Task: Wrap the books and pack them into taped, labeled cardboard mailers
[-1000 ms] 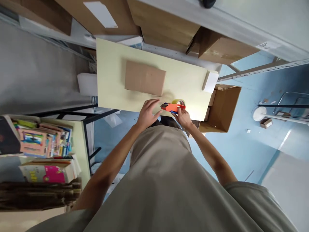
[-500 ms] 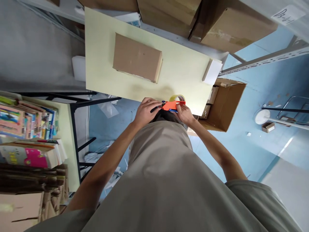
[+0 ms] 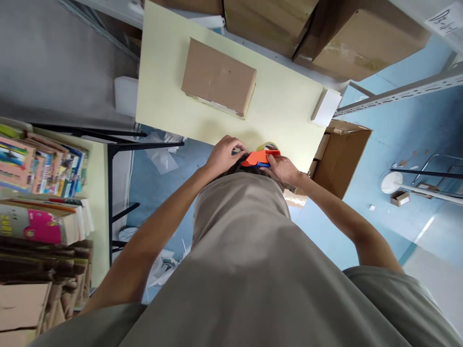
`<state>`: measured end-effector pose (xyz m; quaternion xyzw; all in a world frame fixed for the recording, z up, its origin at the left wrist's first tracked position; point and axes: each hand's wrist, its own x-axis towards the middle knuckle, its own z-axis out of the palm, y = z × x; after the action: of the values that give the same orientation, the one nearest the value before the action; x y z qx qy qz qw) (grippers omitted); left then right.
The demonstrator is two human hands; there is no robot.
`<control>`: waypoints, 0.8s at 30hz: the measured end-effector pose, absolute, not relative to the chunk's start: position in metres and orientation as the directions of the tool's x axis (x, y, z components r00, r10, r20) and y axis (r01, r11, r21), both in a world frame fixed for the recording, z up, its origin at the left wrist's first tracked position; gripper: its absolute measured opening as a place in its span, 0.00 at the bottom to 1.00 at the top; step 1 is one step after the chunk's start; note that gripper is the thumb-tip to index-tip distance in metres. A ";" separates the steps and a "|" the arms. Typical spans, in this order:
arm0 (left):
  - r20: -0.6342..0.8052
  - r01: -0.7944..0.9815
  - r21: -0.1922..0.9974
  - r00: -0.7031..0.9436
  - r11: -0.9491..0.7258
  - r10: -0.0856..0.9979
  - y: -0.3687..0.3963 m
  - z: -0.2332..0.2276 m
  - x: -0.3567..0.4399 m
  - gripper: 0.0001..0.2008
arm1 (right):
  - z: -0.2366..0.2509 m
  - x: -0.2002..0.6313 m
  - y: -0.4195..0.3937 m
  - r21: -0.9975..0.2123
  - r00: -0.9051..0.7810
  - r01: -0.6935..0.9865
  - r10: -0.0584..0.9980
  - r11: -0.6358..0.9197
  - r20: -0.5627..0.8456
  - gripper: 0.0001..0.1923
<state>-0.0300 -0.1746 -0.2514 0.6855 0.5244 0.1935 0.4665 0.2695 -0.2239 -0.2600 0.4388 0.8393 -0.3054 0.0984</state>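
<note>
While both hands grip it, the tape dispenser (image 3: 258,157) shows orange plastic, blue trim, yellowish roll.

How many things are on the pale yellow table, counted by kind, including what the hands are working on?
Closed cardboard box: 1
White block at the table's far right corner: 1
Orange tape dispenser, at the near edge, gripped by the right hand and touched at its front by the left hand: 1
Total: 3

L hand (image 3: 224,153) & R hand (image 3: 284,168) curled, close together, arms extended.
</note>
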 end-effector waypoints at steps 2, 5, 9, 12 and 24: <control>-0.243 0.526 0.850 0.356 0.022 0.902 -0.170 -0.263 -0.030 0.02 | -0.255 0.266 -0.213 -0.364 -0.576 0.818 0.648 0.446 -0.499 0.46; -0.244 0.508 0.861 0.341 0.040 0.908 -0.163 -0.280 -0.033 0.02 | -0.247 0.266 -0.195 -0.282 -0.539 0.837 0.616 0.469 -0.575 0.43; -0.197 0.509 0.860 0.254 0.042 0.947 -0.147 -0.307 -0.050 0.02 | -0.244 0.292 -0.176 -0.203 -0.469 0.869 0.618 0.452 -0.631 0.41; -0.176 0.515 0.852 0.112 0.095 0.978 -0.128 -0.331 -0.065 0.03 | -0.252 0.321 -0.166 -0.129 -0.376 0.913 0.677 0.387 -0.632 0.42; -0.134 0.340 0.915 -0.256 0.219 0.957 -0.102 -0.382 -0.036 0.06 | -0.300 0.319 -0.144 -0.072 -0.194 0.980 0.824 0.185 -0.532 0.47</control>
<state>-0.0358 -0.1018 -0.3821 0.4760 0.6814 0.4048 0.3811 0.3188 -0.1444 -0.2998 0.6051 0.7453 -0.2038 0.1917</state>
